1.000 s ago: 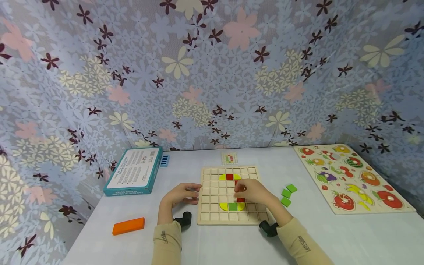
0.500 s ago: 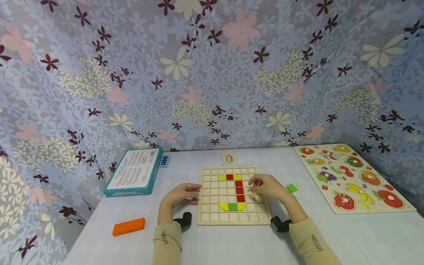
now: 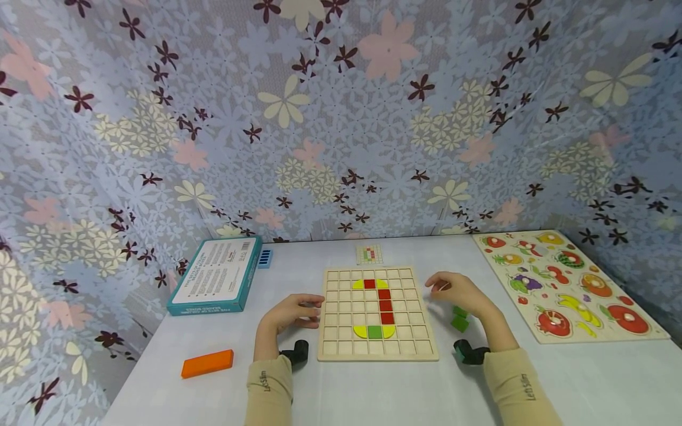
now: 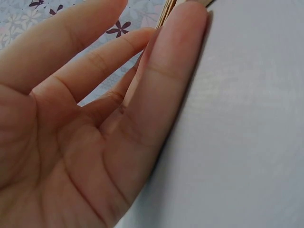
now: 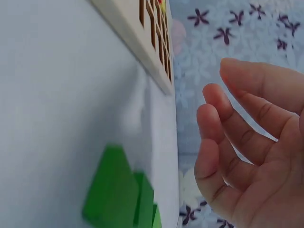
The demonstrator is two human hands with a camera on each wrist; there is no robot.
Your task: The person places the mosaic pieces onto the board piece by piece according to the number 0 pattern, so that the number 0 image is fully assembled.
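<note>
A wooden grid board [image 3: 376, 349] lies on the table with red [image 3: 385, 305], yellow and green tiles set in its cells. My left hand [image 3: 292, 313] rests flat on the table, fingers straight against the board's left edge [image 4: 166, 14]. My right hand [image 3: 457, 292] hovers to the right of the board with loosely curled fingers [image 5: 216, 142], holding nothing. It is just above the loose green tiles [image 3: 459, 322], seen close in the right wrist view [image 5: 118, 192]. The board's edge [image 5: 133, 33] shows there too.
A teal box [image 3: 215, 283] lies at the back left, with a small blue piece [image 3: 264, 258] beside it. An orange block [image 3: 206, 363] lies near the front left edge. A pattern card [image 3: 369, 255] sits behind the board. A fruit puzzle board [image 3: 565, 287] fills the right side.
My right hand has left the red tiles on the board and moved right, off the board, over the green tiles. The left hand has not moved.
</note>
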